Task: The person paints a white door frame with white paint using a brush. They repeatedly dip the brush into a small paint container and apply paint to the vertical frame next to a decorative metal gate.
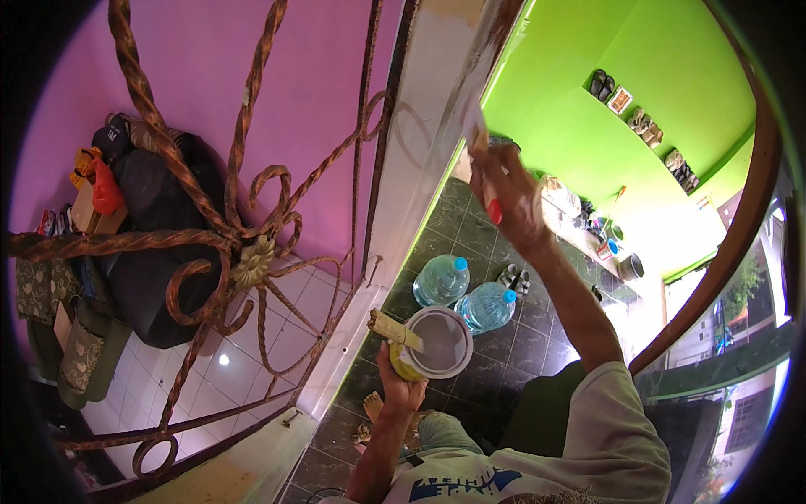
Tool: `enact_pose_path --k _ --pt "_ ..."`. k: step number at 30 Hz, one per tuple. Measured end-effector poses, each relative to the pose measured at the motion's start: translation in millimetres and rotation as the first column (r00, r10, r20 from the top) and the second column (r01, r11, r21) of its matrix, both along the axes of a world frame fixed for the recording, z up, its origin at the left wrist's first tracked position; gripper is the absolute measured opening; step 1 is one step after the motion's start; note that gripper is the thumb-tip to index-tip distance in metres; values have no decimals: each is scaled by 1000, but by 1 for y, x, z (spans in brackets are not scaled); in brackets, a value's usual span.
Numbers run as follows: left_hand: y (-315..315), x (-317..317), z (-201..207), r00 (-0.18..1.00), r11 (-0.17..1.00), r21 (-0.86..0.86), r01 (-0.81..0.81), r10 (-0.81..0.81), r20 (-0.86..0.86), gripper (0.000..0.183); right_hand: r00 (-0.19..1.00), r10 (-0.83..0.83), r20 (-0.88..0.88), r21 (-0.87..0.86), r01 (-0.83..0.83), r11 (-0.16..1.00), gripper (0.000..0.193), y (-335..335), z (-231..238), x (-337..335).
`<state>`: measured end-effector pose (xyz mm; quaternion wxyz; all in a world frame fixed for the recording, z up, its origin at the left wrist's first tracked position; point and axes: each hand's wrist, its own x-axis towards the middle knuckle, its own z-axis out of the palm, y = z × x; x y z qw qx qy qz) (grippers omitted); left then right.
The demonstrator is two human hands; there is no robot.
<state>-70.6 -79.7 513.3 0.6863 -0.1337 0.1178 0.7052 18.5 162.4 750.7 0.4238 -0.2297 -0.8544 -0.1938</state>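
Observation:
My left hand (401, 385) grips a small yellow paint pail (406, 368) from below, low in front of my body. Pale greyish-white stuff fills part of its inside, and a flat, light wooden piece (393, 329) lies across the rim on the left. Raised up and to the right, my right hand (510, 200) is closed around a paintbrush (494, 210) with a red handle end. The brush's head is smeared by motion against the off-white frame (420, 126), so its bristles are not clear.
Left of the frame is a rusty twisted iron grille (235, 244) with a pink-walled room behind. Two large water bottles (442, 280) stand on dark tiles beyond the pail. Shoes (642, 124) sit in a green wall's recess. A curved brown edge (722, 277) runs at right.

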Motion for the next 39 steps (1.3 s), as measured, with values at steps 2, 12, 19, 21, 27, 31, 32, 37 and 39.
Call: enact_pose_path --k 2,12,19,21,27,31,32,37,39 --pt "1 0 2 1000 1000 -11 13 -13 0 55 999 -5 31 -119 9 993 29 -3 -20 4" --pt "-5 1 0 1000 1000 5 21 -21 -9 53 988 63 -138 -17 -66 998 22 -1 43 -6" --pt "0 3 4 1000 1000 -27 15 -16 -11 52 996 73 -60 103 -67 992 35 -1 17 2" --pt "-1 3 4 1000 999 -34 27 -27 -9 52 999 -10 54 -57 13 998 33 -2 -9 7" --pt "-6 3 -18 998 998 37 46 -45 -33 62 986 111 -125 -216 -136 967 20 -3 14 3" --pt "-5 4 -20 999 996 75 47 -47 -6 62 969 152 -195 3 -154 988 23 12 70 -2" --pt "-6 5 -19 999 996 75 38 -37 -19 62 978 118 -174 28 -115 993 26 12 77 0" --pt "-7 8 -22 999 995 86 46 -47 13 61 980 127 -155 299 -76 951 36 9 95 -10" --pt "-6 10 -20 999 996 77 41 -42 13 61 997 49 -57 289 -30 957 38 6 82 -10"
